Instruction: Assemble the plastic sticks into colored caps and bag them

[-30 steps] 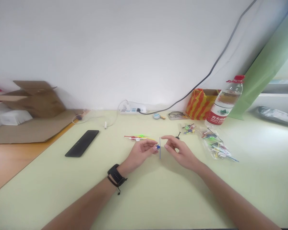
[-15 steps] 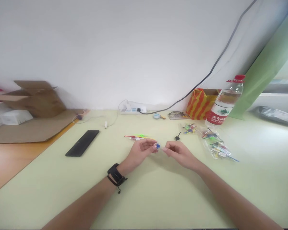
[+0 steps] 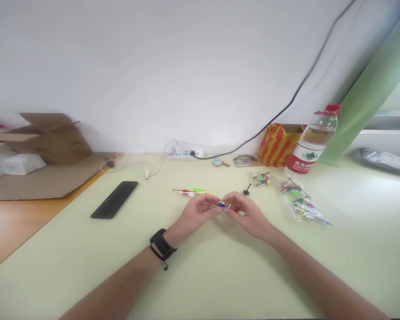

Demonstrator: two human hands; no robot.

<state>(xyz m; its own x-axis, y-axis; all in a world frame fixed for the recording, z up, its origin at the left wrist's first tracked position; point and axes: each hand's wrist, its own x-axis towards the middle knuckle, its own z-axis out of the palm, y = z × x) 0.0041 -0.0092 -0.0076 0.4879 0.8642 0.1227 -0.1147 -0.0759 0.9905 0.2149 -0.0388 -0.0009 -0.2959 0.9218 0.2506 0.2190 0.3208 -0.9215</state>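
Between my fingertips sits a small blue plastic piece [image 3: 222,204] with a whitish part at its top; its exact kind is too small to make out. My left hand [image 3: 200,210], with a black watch [image 3: 162,244] at the wrist, pinches the piece from the left. From the other side, my right hand [image 3: 246,213] closes thumb and fingers on it. Just behind my left hand lie thin coloured plastic pieces [image 3: 190,192] in red, white, green and yellow. A black round piece with a stem [image 3: 246,192] rests beyond my right hand.
Clear bags of coloured plastic parts [image 3: 302,202] lie on the right, before a large water bottle [image 3: 302,155] and a striped bag [image 3: 275,144]. On the left are a black phone [image 3: 115,199] and a cardboard box [image 3: 53,142]. A power strip [image 3: 183,153] stands against the wall.
My right hand has moved left and now meets my left hand at the blue piece. The fingertips were apart before. Things on the table have stayed put.
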